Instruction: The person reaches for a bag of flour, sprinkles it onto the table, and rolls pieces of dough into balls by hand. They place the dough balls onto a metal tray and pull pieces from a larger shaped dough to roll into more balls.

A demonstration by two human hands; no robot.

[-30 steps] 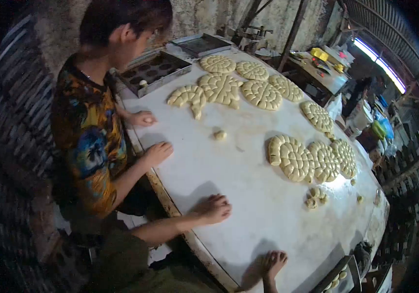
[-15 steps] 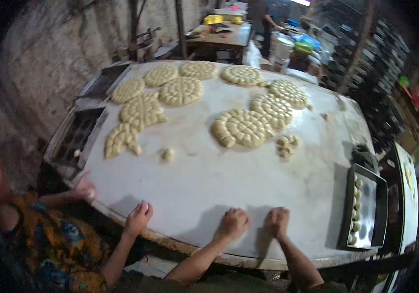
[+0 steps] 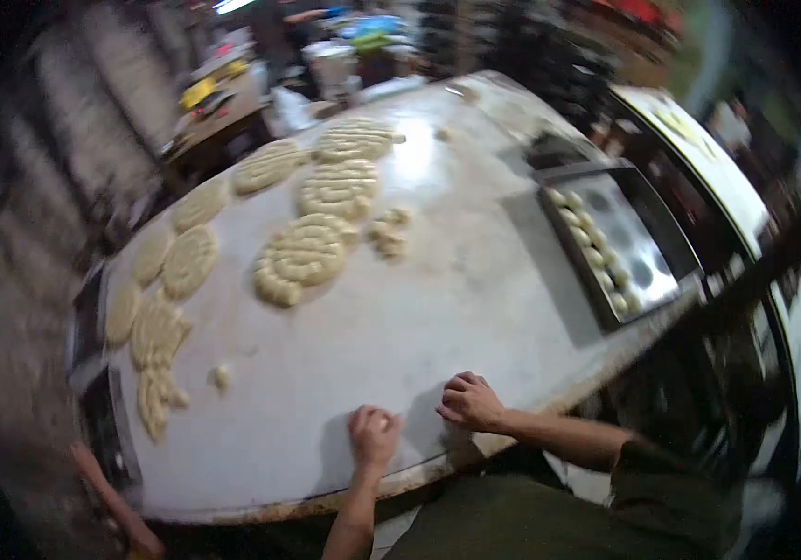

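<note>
My left hand [image 3: 374, 436] rests palm down on the pale table [image 3: 279, 411], its fingers curled in, and what is under them is hidden. To its right my right hand [image 3: 469, 402] lies on the same surface with fingers bent and pressed together; anything beneath the palm cannot be seen. Beyond my hands is a round cluster of dough balls [image 3: 305, 259], with a small loose heap of dough [image 3: 389, 233] beside it. A single dough ball [image 3: 221, 377] sits off to the left of my left hand.
A metal tray [image 3: 633, 238] with a row of dough balls stands at the table's right edge. More dough clusters [image 3: 189, 261] lie at the left and back. Dark trays [image 3: 104, 425] line the left edge, near a co-worker's arm [image 3: 111, 490].
The view has swung to the right and tilted, so the dough clusters sit further left and the right tray nearer the middle. Most of the co-worker at left has left the view.
</note>
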